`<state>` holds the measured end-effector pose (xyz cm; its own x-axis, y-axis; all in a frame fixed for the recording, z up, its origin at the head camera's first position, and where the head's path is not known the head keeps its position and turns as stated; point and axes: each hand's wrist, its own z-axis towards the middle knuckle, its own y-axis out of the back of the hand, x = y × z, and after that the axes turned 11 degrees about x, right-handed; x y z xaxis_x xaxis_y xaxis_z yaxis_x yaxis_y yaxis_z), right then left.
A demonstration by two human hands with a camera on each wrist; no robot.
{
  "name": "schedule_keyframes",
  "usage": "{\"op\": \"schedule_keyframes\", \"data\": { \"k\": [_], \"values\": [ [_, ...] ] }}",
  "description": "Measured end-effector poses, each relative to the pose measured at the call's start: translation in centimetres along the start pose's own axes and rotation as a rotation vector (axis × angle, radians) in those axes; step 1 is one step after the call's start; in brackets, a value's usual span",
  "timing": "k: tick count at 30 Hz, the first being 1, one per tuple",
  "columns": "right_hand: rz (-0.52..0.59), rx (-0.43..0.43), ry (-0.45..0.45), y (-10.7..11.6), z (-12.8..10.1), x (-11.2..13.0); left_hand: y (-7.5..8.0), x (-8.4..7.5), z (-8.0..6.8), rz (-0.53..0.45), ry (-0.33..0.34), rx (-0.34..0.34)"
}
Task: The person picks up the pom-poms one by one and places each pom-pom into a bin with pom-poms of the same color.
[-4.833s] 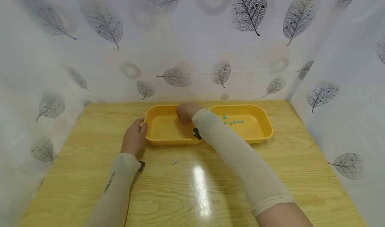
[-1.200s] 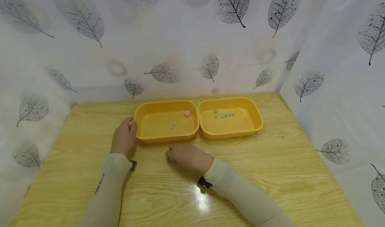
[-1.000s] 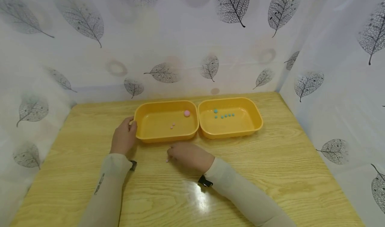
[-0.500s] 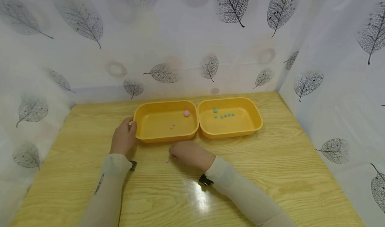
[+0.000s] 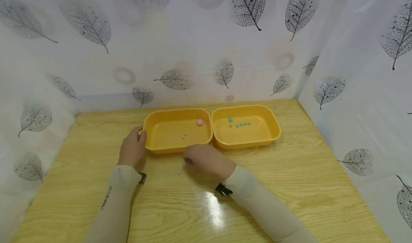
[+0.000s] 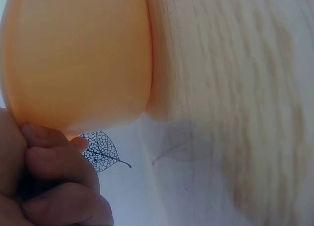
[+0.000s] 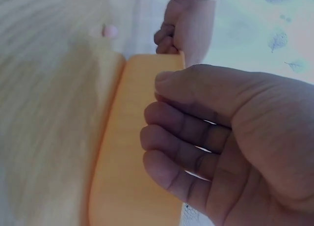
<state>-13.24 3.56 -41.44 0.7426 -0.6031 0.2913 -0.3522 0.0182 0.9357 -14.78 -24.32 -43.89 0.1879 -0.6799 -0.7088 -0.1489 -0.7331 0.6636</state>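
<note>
My left hand [image 5: 132, 148] grips the left end of the left yellow tray [image 5: 167, 151]; curled fingers [image 6: 61, 159] show at its edge in the left wrist view. Just over that tray's front rim is my right hand [image 5: 207, 161], thumb and forefinger pinched together. A small pink round piece is apparently between them, hidden by the fingers. Another small pink piece [image 5: 178, 173] lies on the table, left of the right hand. Inside the left tray are a big pink round piece [image 5: 200, 122] and two small pink pieces [image 5: 183, 137].
The right yellow tray [image 5: 248, 144] stands end to end with the left one. It holds a larger teal round piece [image 5: 230, 120] and several small teal pieces [image 5: 241, 124]. A leaf-print curtain [image 5: 193, 39] rises behind and beside the wooden table [image 5: 167, 207].
My right hand came down to the table by the two small pink pieces, then moved up toward the left tray; one piece stays on the table. Left hand keeps its grip.
</note>
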Motion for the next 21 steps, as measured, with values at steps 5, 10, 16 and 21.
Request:
{"op": "schedule_keyframes", "data": {
  "k": [5, 10, 16, 21],
  "values": [
    [-0.041, -0.061, 0.016, 0.6, -0.2, -0.8, 0.0, 0.1, -0.1, 0.006, -0.018, -0.008],
    [-0.001, -0.142, 0.016, 1.3, -0.7, -1.3, -0.1, 0.1, -0.2, 0.012, -0.023, -0.013],
    [0.007, -0.182, -0.010, 2.0, -1.2, -1.6, -0.2, 0.1, -0.2, 0.010, -0.029, -0.021],
    [0.052, -0.240, -0.055, 2.3, -1.4, -2.0, -0.3, 0.2, -0.1, 0.017, -0.038, -0.031]
  ]
}}
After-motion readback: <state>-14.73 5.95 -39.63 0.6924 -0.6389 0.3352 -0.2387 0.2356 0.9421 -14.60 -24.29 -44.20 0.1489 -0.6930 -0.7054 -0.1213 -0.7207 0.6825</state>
